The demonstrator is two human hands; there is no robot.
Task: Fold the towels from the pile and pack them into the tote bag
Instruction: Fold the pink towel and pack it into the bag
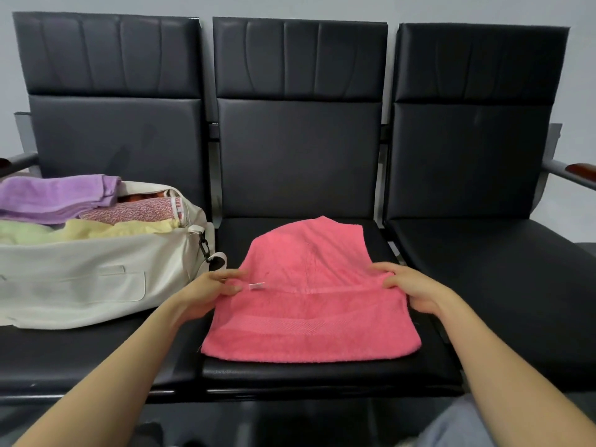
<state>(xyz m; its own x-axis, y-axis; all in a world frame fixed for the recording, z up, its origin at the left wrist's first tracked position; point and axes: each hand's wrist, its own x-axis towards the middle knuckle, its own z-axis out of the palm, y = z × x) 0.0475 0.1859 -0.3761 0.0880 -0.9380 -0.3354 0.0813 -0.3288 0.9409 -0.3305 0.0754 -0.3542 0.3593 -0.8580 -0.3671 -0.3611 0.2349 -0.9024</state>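
Note:
A pink towel (309,298) lies on the middle black seat (290,371), its far part folded toward me and raised at the fold. My left hand (209,291) pinches the towel's left edge beside a small white label. My right hand (409,290) grips the right edge at the fold line. A cream tote bag (96,282) rests on the left seat, its mouth wide. Inside it lie a purple towel (58,196), a patterned pink towel (135,211) and a pale yellow-green towel (80,230).
Three joined black chairs stand against a grey wall. The right seat (503,262) holds nothing. Armrests with wooden caps (580,171) stick out at both ends. The bag's black clip (203,245) hangs near the towel's left side.

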